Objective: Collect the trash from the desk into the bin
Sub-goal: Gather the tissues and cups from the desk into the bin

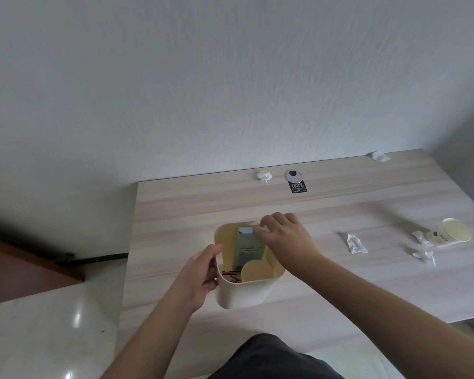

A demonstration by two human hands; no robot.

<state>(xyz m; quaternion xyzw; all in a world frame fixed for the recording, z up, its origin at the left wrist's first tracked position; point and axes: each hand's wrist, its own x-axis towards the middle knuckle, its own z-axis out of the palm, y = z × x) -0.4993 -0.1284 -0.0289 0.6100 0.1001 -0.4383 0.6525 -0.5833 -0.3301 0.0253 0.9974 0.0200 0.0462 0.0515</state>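
A cream bin [241, 295] stands on the wooden desk [175, 214] near its front edge. Inside it lie a pale green carton [248, 247] and a paper cup [255, 270]. My left hand [200, 274] grips the bin's left rim. My right hand [282, 236] hovers over the bin's far right rim, fingers pinched on a small white scrap [261, 229]. Crumpled white tissues lie on the desk: one at the back [263, 176], one at the far right corner [380, 156], one to the right of the bin [355, 243], more beside a tipped paper cup [453, 235].
A round grey cable grommet [293, 175] with a black tag [298, 186] sits at the desk's back edge by the white wall. Left of the desk is glossy floor [52, 337] and a brown wooden panel [17, 266]. My dark-clothed lap [271, 356] is below the desk's front edge.
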